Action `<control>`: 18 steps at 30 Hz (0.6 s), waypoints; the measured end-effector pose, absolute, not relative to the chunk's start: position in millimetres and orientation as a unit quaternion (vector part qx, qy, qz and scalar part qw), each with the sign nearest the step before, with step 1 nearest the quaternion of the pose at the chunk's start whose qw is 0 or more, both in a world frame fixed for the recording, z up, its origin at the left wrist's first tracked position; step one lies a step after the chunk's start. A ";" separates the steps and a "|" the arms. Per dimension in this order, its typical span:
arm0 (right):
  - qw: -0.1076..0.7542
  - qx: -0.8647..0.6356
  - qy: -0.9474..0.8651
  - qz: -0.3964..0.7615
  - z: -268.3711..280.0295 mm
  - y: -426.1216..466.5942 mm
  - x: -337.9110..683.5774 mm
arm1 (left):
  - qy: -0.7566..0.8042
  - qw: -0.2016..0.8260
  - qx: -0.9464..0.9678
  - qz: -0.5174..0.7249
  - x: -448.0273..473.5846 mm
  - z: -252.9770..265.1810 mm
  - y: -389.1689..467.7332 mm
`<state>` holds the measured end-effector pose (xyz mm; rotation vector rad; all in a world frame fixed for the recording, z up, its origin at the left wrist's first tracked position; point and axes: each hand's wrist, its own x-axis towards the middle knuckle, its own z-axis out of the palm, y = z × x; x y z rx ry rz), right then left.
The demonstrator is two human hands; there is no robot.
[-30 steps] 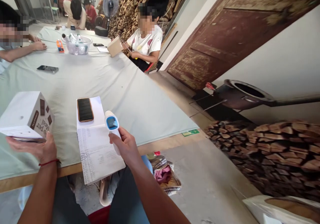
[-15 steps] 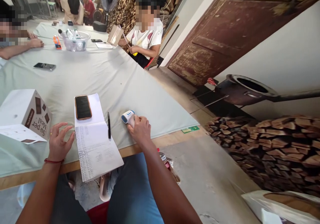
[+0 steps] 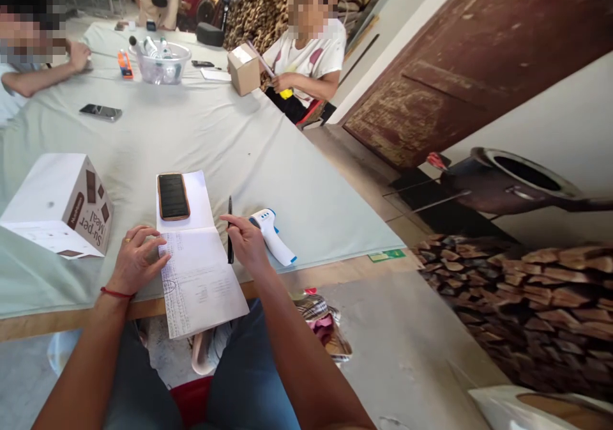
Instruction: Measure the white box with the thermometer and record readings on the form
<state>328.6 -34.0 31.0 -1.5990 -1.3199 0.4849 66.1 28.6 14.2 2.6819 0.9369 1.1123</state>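
Note:
An open notebook [image 3: 204, 289] with handwriting lies at the table's front edge, its lower page overhanging. On its upper page rests a smartphone [image 3: 173, 196] in a brown case. My left hand [image 3: 138, 261], fingers spread, touches the notebook's left edge and holds nothing. At the notebook's right side, my right hand [image 3: 249, 243] has its fingers closed around a black pen [image 3: 230, 251], the index finger crossing over it. Just right of that hand a white and blue infrared thermometer [image 3: 275, 238] lies on the cloth, its head partly behind the hand.
A white box [image 3: 45, 197] stands left. Farther off are another phone [image 3: 100, 112], a clear basin of bottles [image 3: 165, 71], an orange box [image 3: 125, 64] and a cardboard box [image 3: 244, 69] beside a seated person [image 3: 306, 59]. Stacked firewood [image 3: 527, 296] lies right of the table.
My right hand has let go of the thermometer and moved left onto the pen. My left hand has shifted right to the notebook's edge. The person's cardboard box has turned; the view has shifted.

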 end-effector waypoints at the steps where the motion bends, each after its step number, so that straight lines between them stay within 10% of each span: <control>1: 0.536 -0.614 -0.531 0.232 30.1 -41.1 325.0 | 0.305 0.048 0.881 0.359 66.6 13.3 27.6; 5: 0.628 -0.515 -0.489 0.318 24.8 -61.7 297.8 | 0.301 0.068 0.897 0.316 66.9 9.5 24.0; 18: 0.540 -0.594 -0.468 0.370 10.1 -50.4 259.6 | 0.298 0.102 0.912 0.263 67.8 4.1 21.1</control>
